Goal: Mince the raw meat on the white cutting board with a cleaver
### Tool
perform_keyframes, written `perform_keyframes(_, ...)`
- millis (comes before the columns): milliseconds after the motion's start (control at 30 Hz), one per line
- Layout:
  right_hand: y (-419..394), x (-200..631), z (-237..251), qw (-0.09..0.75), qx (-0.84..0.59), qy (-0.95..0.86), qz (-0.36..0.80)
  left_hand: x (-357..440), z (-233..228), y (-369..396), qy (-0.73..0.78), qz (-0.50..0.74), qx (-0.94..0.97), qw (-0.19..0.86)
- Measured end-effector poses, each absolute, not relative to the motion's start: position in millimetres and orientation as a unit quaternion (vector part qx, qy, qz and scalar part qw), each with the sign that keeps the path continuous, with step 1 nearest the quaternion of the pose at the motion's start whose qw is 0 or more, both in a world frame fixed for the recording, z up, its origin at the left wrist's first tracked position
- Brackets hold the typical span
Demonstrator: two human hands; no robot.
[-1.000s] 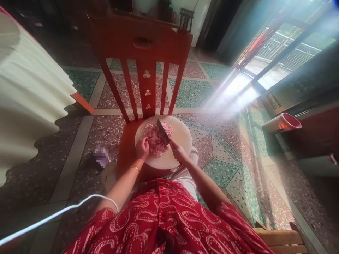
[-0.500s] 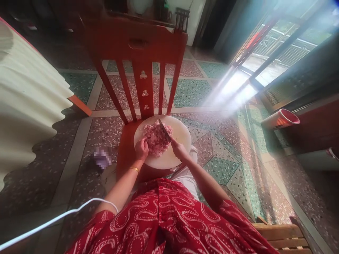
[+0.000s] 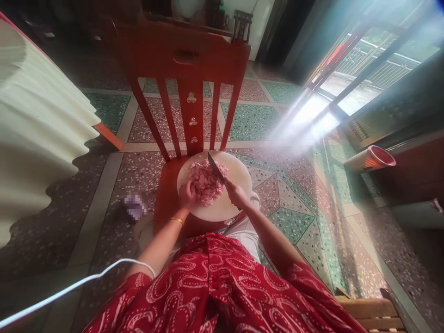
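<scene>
A round white cutting board (image 3: 238, 176) lies on the seat of a red wooden chair (image 3: 187, 60). A heap of pink chopped meat (image 3: 205, 181) sits on the board. My right hand (image 3: 236, 193) grips a knife (image 3: 215, 169) whose dark blade angles down into the right side of the heap. My left hand (image 3: 187, 194) rests curled against the left edge of the meat, with a gold bangle on the wrist.
A pale fluted cloth (image 3: 38, 120) hangs at the left. A red and white cup (image 3: 371, 159) lies on its side by dark furniture at the right. A white cable (image 3: 76, 284) crosses the patterned floor at lower left. Wooden slats (image 3: 371, 312) show at bottom right.
The knife blade has shifted slightly across the meat between frames. My left hand stays at the heap's left edge. The view wobbles a little.
</scene>
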State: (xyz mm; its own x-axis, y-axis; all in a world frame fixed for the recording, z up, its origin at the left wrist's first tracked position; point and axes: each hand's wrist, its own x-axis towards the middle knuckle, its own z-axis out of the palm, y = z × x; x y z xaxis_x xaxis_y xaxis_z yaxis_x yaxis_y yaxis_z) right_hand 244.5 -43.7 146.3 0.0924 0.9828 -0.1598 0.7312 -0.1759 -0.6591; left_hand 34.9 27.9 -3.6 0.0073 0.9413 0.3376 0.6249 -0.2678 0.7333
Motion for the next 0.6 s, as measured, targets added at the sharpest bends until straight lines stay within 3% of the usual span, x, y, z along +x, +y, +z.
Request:
perform_keyframes(200, -43, 245, 181, 0.388, -0.641, -0.638, 0.176, 36, -6, 27, 0.57, 0.421, 0.684, 0.175)
perform_keyframes(267, -38, 240, 162, 0.352, -0.666, -0.629, 0.194, 35, -7, 26, 0.571, 0.423, 0.681, 0.178)
perform_keyframes(400, -37, 240, 132, 0.198, -0.714, -0.606, 0.291, 35, -6, 26, 0.567, 0.425, 0.68, 0.189)
perform_keyframes(467, -41, 247, 142, 0.217, -0.706, -0.612, 0.282, 35, -5, 26, 0.569, 0.423, 0.676, 0.199)
perform_keyframes(600, -43, 250, 180, 0.347, -0.647, -0.643, 0.216, 36, -3, 24, 0.57, 0.438, 0.665, 0.203)
